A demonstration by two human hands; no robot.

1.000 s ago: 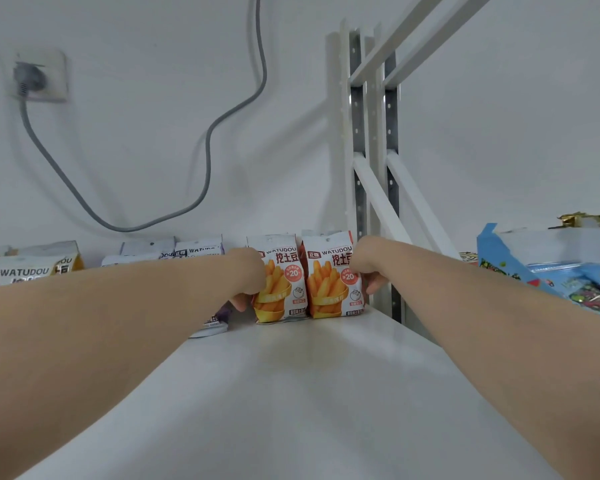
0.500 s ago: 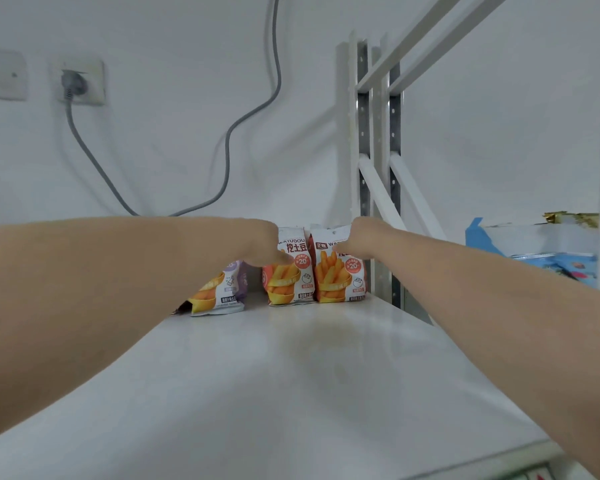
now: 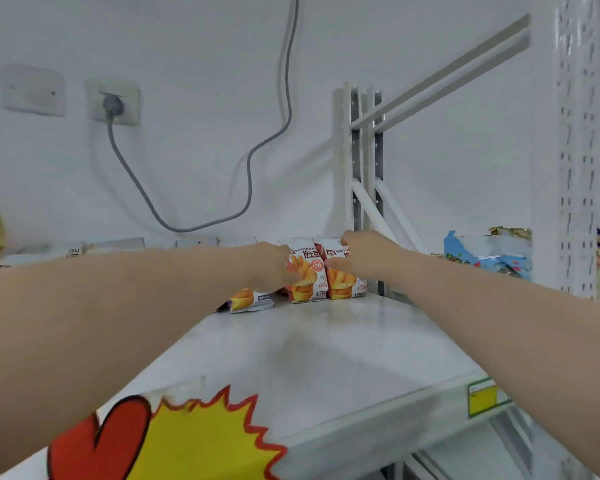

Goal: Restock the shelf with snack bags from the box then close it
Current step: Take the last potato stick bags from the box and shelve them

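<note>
Best to stand the right orange-and-white plastic snack bag (image 3: 343, 287) flush beside the left twin bag (image 3: 307, 277) at the back of the white metal shelf (image 3: 326, 348) before letting go. Both arms reach forward; the right hand (image 3: 364, 258) pinches its bag's top, the left hand (image 3: 269, 268) touches the other, grip hidden.

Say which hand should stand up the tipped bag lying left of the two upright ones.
Left, probably. The left hand sits just beside the tipped bag; the right hand grips the far upright bag.
</note>
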